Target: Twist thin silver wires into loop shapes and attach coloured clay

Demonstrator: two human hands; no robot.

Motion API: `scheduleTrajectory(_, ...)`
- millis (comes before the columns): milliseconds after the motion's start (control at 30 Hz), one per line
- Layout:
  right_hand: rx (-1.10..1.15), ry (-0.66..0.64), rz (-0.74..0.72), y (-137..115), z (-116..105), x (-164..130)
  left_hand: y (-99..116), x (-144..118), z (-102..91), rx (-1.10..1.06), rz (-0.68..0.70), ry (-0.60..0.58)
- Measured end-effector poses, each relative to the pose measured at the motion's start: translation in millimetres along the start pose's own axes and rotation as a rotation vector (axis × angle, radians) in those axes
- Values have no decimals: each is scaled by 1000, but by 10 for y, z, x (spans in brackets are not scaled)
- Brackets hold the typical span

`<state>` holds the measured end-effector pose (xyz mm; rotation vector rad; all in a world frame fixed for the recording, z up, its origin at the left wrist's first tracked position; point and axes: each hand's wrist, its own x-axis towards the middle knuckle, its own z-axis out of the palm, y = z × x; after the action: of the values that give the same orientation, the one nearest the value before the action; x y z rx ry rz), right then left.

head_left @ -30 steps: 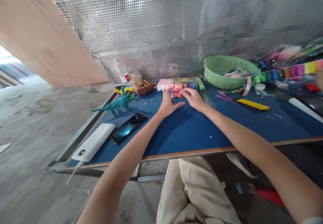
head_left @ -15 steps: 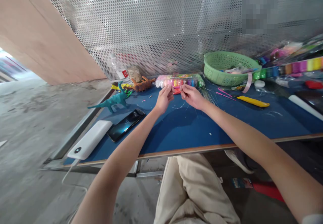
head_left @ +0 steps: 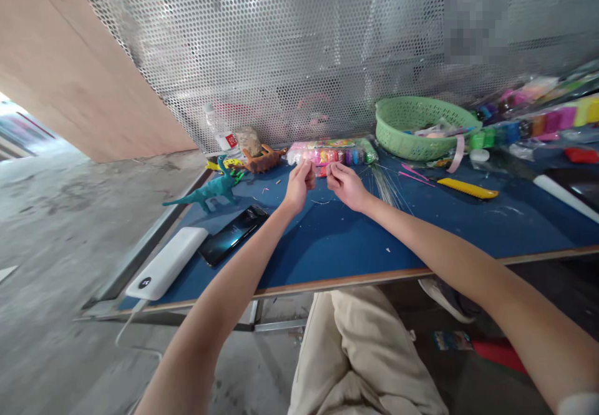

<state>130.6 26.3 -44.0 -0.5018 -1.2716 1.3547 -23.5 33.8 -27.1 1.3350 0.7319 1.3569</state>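
Observation:
My left hand point(head_left: 300, 184) and my right hand point(head_left: 345, 184) are held close together above the blue table point(head_left: 327, 246). Fingers and thumb of each are pinched shut; whatever lies between them is too small to make out. Just behind the hands lies a clear pack of coloured modelling clay point(head_left: 334, 153). To the right of my right hand, a bundle of thin clear strands point(head_left: 386, 189) is spread on the tabletop. Beyond it are pink strips point(head_left: 414, 175) and a yellow utility knife point(head_left: 469, 188).
On the left are a teal dinosaur figure point(head_left: 208, 190), a brown dinosaur figure point(head_left: 262, 159), a phone point(head_left: 234, 235), a white power bank point(head_left: 167, 262) with a cable, and a bottle point(head_left: 219, 129). A green basket point(head_left: 397, 137) stands back right, before a perforated metal panel point(head_left: 290, 47).
My right hand has shifted slightly left, and both hands sit a little lower in view. The gap between them is a bit narrower. The camera view has moved slightly.

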Motion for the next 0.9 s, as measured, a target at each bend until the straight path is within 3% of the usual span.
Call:
scheduleTrajectory(233, 88, 55, -19, 21, 47, 38, -82, 14, 70, -69, 78, 8)
scheduleTrajectory(333, 77, 21, -25, 5, 68, 27, -66, 12, 94, -16, 83, 18)
scheduleTrajectory(567, -69, -83, 4, -20, -103, 27, -1, 8, -100, 70, 18, -83)
scheduleTrajectory(900, -136, -124, 29, 93, -297, 102, -119, 17, -209, -60, -100, -9)
